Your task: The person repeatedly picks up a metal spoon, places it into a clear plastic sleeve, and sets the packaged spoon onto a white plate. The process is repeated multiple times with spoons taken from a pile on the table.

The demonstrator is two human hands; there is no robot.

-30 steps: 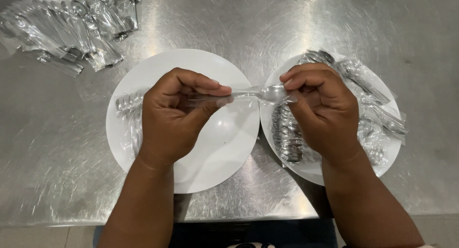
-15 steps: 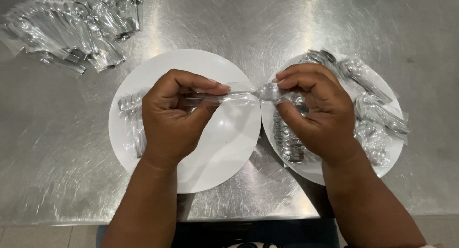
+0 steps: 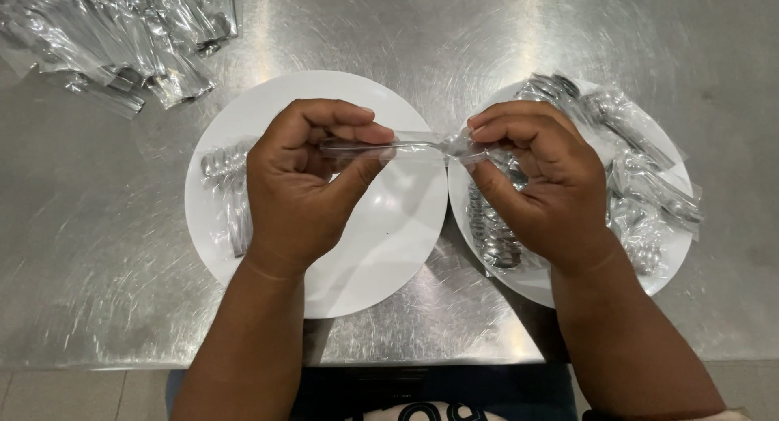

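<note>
At about 11 o'clock on the brushed steel table (image 3: 81, 251) sits a loose heap of clear-plastic-wrapped metal cutlery (image 3: 105, 32), well apart from the hands. Moving right, the round white plate on the left (image 3: 381, 251) has a couple of wrapped pieces (image 3: 227, 186) at its 9 o'clock edge. Above that plate, the left hand (image 3: 304, 186) is curled closed, thumb and fingers pinching the handle end of a slim metal utensil in a clear plastic sleeve (image 3: 406, 148), held level between both hands. The right hand (image 3: 540, 186) is pinched shut on the other end, right where the sleeve bunches up, over the 9 o'clock rim of the second white plate (image 3: 673, 271), which is piled with more wrapped cutlery (image 3: 641, 161).

My take on doing this bit well: keep the left grip firm on the handle so the utensil doesn't slide, and have the right fingertips grab only plastic, not metal. Pull straight along the utensil's length rather than twisting. Thin film like this probably stretches before it tears, so a short sharp tug beats a slow one.
</note>
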